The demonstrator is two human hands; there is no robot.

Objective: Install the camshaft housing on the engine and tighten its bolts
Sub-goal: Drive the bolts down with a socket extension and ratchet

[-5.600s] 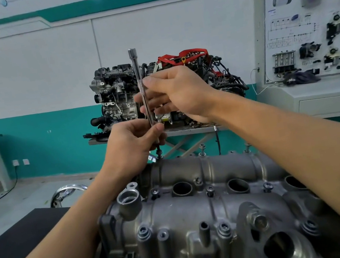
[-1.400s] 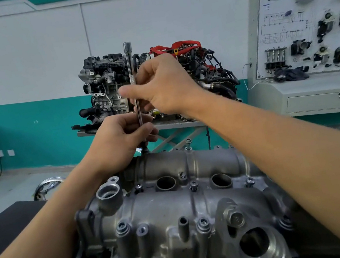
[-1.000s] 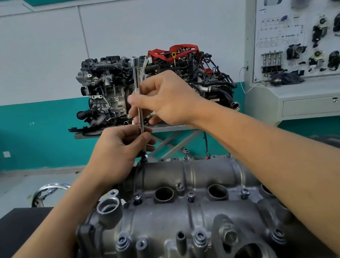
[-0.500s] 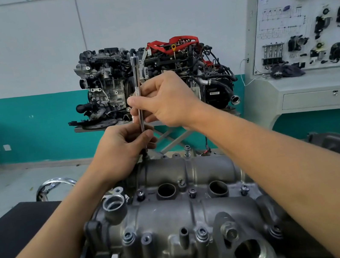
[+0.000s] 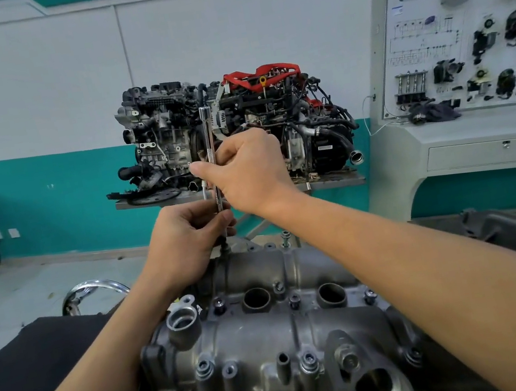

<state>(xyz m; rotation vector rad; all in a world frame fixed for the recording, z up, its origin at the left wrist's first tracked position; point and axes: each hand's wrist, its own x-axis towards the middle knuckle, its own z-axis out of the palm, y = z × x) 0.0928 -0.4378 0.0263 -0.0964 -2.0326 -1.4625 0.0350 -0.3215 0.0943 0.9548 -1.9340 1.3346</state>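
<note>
Head — bar (image 5: pixel 206 125) in left hand (image 5: pixel 182 242), over housing (image 5: pixel 266 334)

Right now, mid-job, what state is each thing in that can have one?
extension bar, upright, tip down at the housing's far edge
left hand, fingers pinch the bar low
right hand, fingers grip the bar higher
camshaft housing, in place, lying level
far-edge bolt, standing proud, not driven down
console drawer, closed
</note>
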